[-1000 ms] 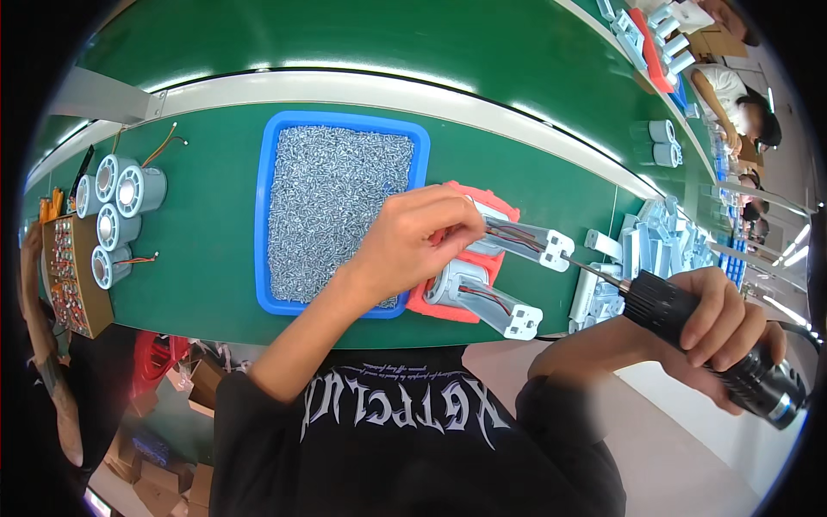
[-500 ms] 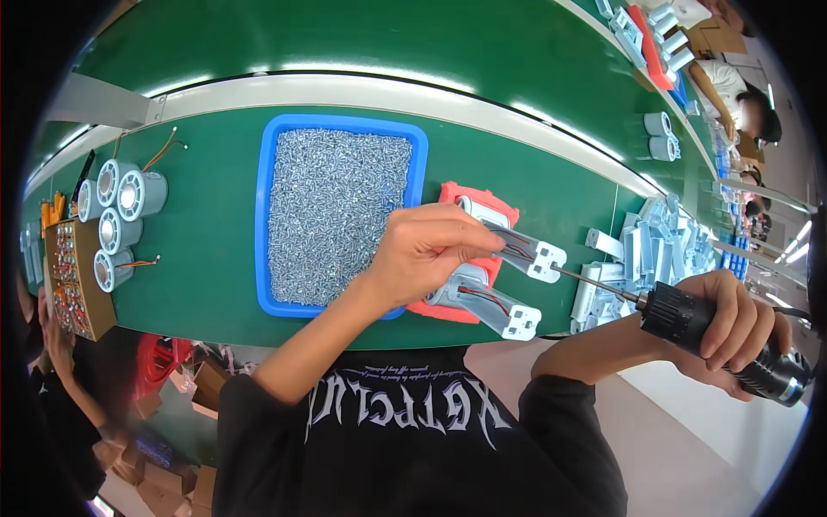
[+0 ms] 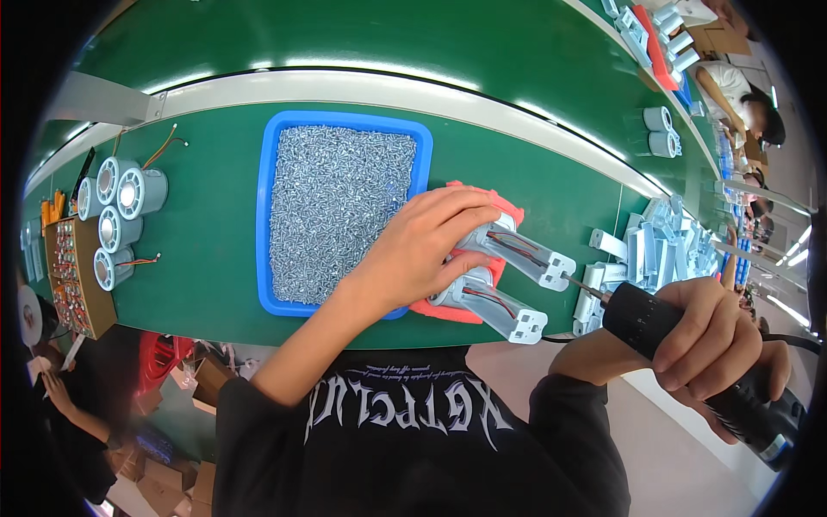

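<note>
My left hand (image 3: 422, 246) is closed around the rear of a pale blue plastic housing (image 3: 536, 265) with red and dark wires along its open channel. A second, similar housing (image 3: 508, 315) lies beside it, nearer to me. Both rest in a red holder (image 3: 448, 310), partly hidden by my left hand. My right hand (image 3: 715, 345) grips a black electric screwdriver (image 3: 637, 319). Its thin bit reaches the end face of the upper housing; whether a screw sits at the tip is too small to tell. Left of the holder stands a blue tray (image 3: 265, 224) full of small silver screws (image 3: 336, 215).
Round pale motor-like parts (image 3: 142, 191) with wires stand at the left, near a cardboard box (image 3: 99, 293) of small parts. Pale blue plastic pieces (image 3: 646, 250) are heaped at the right. A metal rail (image 3: 345, 90) runs along the back. Other people work at both sides.
My left hand has gone from a fingertip pinch above the upper housing to a wrap around its body. The screwdriver has moved left and its rear end has dropped lower.
</note>
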{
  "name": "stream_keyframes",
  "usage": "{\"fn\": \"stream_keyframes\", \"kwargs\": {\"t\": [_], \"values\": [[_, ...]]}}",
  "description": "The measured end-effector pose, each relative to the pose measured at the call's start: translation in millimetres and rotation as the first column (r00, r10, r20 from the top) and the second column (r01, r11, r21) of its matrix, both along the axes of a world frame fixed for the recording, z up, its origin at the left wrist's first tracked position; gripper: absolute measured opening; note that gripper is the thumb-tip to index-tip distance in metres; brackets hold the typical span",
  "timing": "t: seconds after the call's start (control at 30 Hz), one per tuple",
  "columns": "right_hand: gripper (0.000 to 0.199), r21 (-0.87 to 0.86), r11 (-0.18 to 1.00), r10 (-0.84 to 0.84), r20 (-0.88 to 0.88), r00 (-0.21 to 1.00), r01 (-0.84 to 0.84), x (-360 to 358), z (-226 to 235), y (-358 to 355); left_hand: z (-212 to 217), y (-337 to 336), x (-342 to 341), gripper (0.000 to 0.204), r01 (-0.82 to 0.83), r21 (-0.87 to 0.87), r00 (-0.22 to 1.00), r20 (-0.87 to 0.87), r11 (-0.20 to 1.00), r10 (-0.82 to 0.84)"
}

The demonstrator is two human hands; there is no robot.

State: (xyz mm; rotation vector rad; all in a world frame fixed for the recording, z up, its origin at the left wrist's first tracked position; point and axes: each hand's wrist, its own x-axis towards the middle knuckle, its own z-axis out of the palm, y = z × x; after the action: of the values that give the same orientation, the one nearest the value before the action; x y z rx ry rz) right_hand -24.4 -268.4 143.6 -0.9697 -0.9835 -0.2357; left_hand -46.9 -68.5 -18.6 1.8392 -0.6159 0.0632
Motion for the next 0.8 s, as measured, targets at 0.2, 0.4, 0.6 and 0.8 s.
{"fn": "stream_keyframes", "kwargs": {"t": [0.2, 0.4, 0.6, 0.8], "values": [[0.046, -0.011, 0.999, 0.044, 0.007, 0.999, -0.044, 6, -2, -1, 0, -5, 1, 0.046, -0.010, 0.018, 0.999, -0.048, 1.000, 0.011], [0.030, 0.020, 0.990, 0.137, 0.054, 0.989, -0.138, 7, -6, 10, -1, -7, -1, 0.045, -0.039, 0.018, 0.998, -0.052, 0.999, 0.040], [0.026, 0.064, 0.981, 0.179, 0.074, 0.981, -0.184, 9, -10, 9, -1, -8, -2, 0.045, -0.047, 0.014, 0.998, -0.045, 0.999, 0.048], [0.041, -0.012, 0.999, -0.044, 0.004, 0.999, 0.044, 1, -3, 2, 5, -8, -2, 0.045, -0.048, 0.054, 0.998, -0.035, 0.997, 0.050]]}}
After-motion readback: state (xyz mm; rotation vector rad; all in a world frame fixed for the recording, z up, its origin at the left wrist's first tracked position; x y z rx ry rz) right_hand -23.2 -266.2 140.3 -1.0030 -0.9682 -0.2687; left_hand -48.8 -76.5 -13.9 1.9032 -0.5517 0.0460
